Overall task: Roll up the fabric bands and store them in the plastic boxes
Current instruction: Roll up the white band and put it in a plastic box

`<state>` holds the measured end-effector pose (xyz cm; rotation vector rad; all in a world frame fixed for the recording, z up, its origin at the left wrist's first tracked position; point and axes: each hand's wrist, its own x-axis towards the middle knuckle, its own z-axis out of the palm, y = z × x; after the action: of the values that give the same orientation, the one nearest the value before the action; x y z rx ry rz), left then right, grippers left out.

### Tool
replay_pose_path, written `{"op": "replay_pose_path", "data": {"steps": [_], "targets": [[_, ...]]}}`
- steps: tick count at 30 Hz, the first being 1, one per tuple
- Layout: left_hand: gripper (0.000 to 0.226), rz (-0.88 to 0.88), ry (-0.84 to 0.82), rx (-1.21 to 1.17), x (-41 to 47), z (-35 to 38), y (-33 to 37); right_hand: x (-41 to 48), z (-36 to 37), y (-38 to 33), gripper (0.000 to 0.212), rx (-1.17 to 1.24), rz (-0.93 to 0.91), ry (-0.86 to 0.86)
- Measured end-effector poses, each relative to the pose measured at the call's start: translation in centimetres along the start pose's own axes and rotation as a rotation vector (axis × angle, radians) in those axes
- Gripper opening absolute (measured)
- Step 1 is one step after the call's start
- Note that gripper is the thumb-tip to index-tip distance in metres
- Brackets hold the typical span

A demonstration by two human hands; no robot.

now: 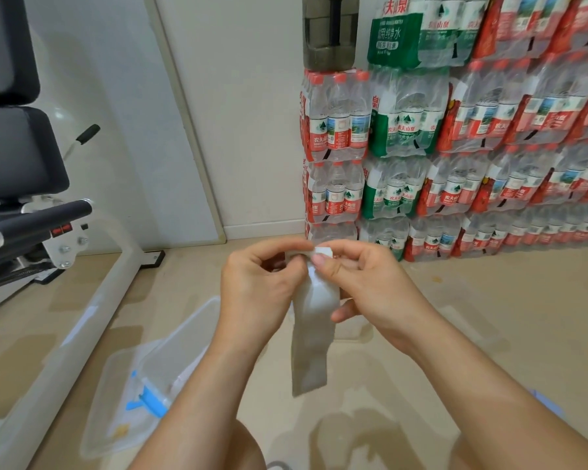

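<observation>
A white fabric band hangs down in the middle of the view, above the floor. Its top end is pinched between both hands. My left hand grips the upper edge from the left with curled fingers. My right hand pinches the small folded top end between thumb and forefinger. A clear plastic box with a blue latch stands on the floor at the lower left, below my left forearm. Its clear lid lies beside it. Another clear box lies on the floor behind my right hand, largely hidden.
Stacked packs of bottled water fill the wall at the right. A white exercise machine frame with black pads stands at the left. Pale wooden floor lies below the hands.
</observation>
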<state>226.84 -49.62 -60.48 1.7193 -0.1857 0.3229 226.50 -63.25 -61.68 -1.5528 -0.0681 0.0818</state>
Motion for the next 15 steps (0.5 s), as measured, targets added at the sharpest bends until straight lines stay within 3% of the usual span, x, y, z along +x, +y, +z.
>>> {"op": "replay_pose_path", "data": {"steps": [6, 11, 15], "targets": [[0.031, -0.083, -0.03, -0.036, 0.07, -0.24, -0.23, 0.11, -0.25, 0.04, 0.014, -0.021, -0.044, 0.103], [0.01, -0.155, -0.098, -0.115, 0.16, -0.54, -0.29, 0.18, -0.49, -0.01, 0.008, -0.054, -0.078, 0.15], [0.016, -0.154, -0.109, -0.05, 0.1, -0.4, -0.32, 0.2, -0.13, 0.13, 0.021, -0.218, -0.18, 0.129]]}}
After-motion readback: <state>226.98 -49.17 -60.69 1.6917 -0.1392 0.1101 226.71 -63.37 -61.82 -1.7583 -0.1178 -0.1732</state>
